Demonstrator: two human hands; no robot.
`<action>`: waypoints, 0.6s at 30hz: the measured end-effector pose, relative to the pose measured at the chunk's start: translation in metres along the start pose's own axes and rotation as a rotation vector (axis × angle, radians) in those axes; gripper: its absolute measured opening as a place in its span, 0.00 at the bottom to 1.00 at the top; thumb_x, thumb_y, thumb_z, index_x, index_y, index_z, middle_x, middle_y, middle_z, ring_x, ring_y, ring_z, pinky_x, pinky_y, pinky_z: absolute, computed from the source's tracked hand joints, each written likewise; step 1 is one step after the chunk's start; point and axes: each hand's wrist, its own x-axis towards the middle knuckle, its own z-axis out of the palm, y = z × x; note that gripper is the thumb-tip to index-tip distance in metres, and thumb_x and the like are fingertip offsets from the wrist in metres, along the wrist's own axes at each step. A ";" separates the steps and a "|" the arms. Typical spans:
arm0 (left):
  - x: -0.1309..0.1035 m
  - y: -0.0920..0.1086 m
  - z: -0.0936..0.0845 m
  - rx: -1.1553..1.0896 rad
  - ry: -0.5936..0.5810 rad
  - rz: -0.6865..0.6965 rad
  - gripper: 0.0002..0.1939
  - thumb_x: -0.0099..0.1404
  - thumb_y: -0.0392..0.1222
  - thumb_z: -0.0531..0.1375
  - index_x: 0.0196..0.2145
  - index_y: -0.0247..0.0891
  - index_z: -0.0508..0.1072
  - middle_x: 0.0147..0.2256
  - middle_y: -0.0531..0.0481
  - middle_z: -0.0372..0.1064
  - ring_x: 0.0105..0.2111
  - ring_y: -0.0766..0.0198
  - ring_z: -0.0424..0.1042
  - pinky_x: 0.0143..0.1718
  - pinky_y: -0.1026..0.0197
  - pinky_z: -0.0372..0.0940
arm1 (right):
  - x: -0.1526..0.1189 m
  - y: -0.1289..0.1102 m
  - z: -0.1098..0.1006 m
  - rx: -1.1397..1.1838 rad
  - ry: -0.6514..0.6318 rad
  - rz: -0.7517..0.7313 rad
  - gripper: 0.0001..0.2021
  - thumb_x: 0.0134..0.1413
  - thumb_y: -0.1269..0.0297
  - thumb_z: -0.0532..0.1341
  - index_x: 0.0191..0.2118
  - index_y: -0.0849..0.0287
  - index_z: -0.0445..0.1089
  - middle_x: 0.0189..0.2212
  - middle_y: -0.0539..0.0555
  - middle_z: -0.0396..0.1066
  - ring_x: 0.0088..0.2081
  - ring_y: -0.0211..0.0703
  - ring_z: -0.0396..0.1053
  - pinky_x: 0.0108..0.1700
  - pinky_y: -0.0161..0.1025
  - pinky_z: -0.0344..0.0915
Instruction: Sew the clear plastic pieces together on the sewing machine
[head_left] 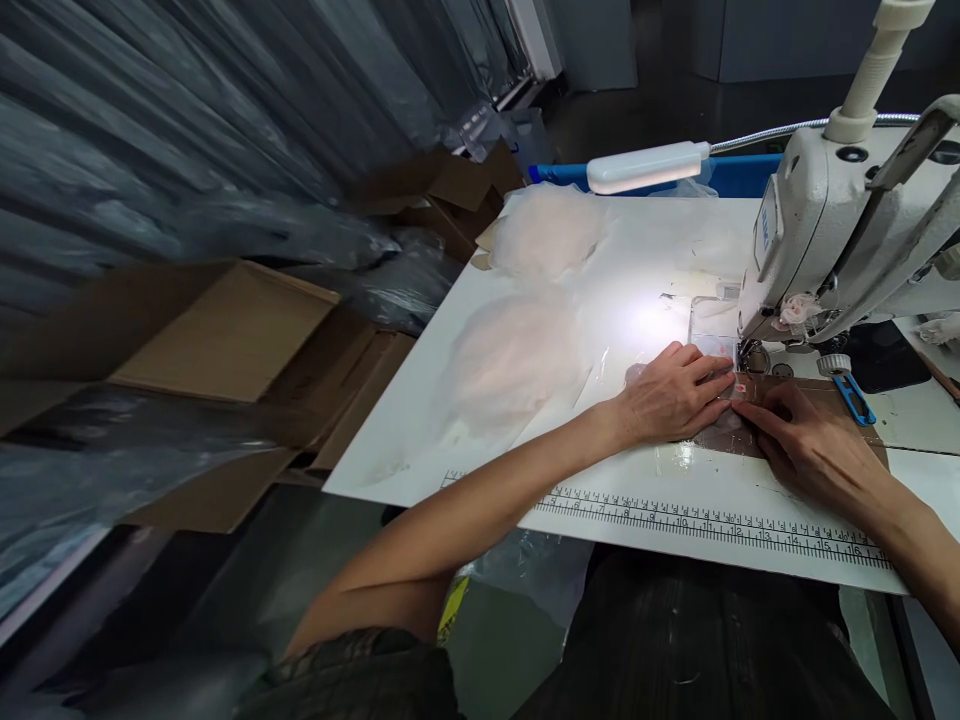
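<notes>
My left hand (671, 392) lies with its fingers stretched out over a thin, sheer pale fabric piece (726, 425) beside the needle area of a white sewing machine (795, 215). A small pinkish-red mark shows on the fabric near my fingertips. My right hand (814, 440) is closed at the fabric's right side, index finger pointing toward the left fingertips and the others curled. Part of the fabric is hidden under both hands. The presser foot (744, 355) sits just beyond the fingertips. Brown covering (832, 400) lies beneath my right hand.
Two piles of sheer pale pink fabric (517, 365) rest on the white table (405, 455), left of the machine. A printed ruler (705, 520) runs along the front edge. A blue thread snipper (853, 400) and a dark phone-like slab (885, 357) lie right. Cardboard boxes (225, 340) stand left.
</notes>
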 end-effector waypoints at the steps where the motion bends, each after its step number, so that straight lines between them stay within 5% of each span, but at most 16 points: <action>1: 0.001 -0.001 0.000 0.012 -0.009 0.000 0.19 0.76 0.46 0.47 0.50 0.33 0.72 0.52 0.42 0.71 0.40 0.58 0.67 0.42 0.55 0.61 | 0.001 0.000 0.000 -0.009 -0.017 0.008 0.18 0.66 0.69 0.50 0.51 0.57 0.74 0.35 0.58 0.69 0.27 0.38 0.66 0.23 0.33 0.56; 9: 0.012 -0.017 0.001 -0.066 -0.112 -0.022 0.20 0.76 0.47 0.46 0.54 0.36 0.72 0.56 0.42 0.70 0.44 0.56 0.68 0.43 0.54 0.60 | 0.006 0.000 0.001 -0.057 -0.114 0.081 0.18 0.65 0.69 0.50 0.54 0.56 0.71 0.40 0.60 0.69 0.29 0.39 0.67 0.19 0.32 0.51; 18: 0.007 -0.018 0.005 -0.155 -0.052 -0.037 0.19 0.75 0.45 0.47 0.53 0.36 0.72 0.56 0.42 0.70 0.46 0.55 0.68 0.44 0.50 0.61 | 0.006 -0.001 0.002 -0.045 -0.173 0.109 0.19 0.64 0.68 0.51 0.56 0.54 0.70 0.41 0.61 0.69 0.32 0.42 0.69 0.19 0.32 0.54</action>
